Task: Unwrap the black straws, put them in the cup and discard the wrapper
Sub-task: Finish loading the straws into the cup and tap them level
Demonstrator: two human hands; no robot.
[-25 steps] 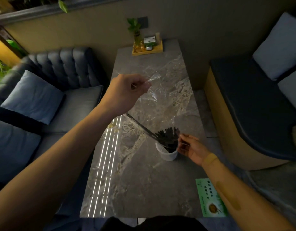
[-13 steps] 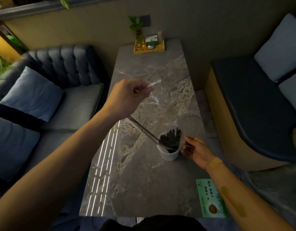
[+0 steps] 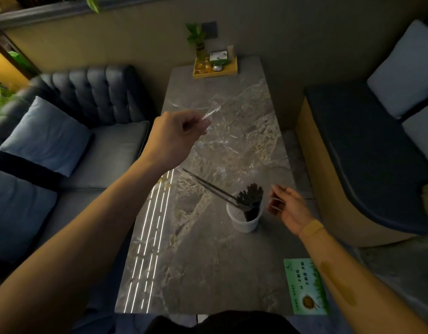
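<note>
Task looks most of the way done, judging by how things lie. The black straws (image 3: 250,200) stand bunched in the white cup (image 3: 244,221), which sits on the marble table (image 3: 208,273) toward its right edge, tops fanned above the rim. The clear wrapper (image 3: 232,141) is off the bundle's tops and held up above the table; its lower end seems to trail down toward the cup, w/ a dark seam or edge running diagonally to the rim, so can't tell if it's fully free of the straws. Left hand (image 3: 174,138) is raised mid-table, fingers curled, thumb & forefinger pinching the wrapper's top corner. Right hand (image 3: 289,208) is just beside the cup on its right, fingers loosely curled; it seems to pinch a thin clear edge of the film, but that's faint, not sure. Left to do, I'd say: pull the film fully clear w/o tipping the cup or dragging straws out, then bin it. No bin in view. Elsewhere: a green card (image 3: 305,286) at the near right corner, a yellow tray (image 3: 215,71) w/ a small plant at the far end, sofa (image 3: 87,97) to the left.
</note>
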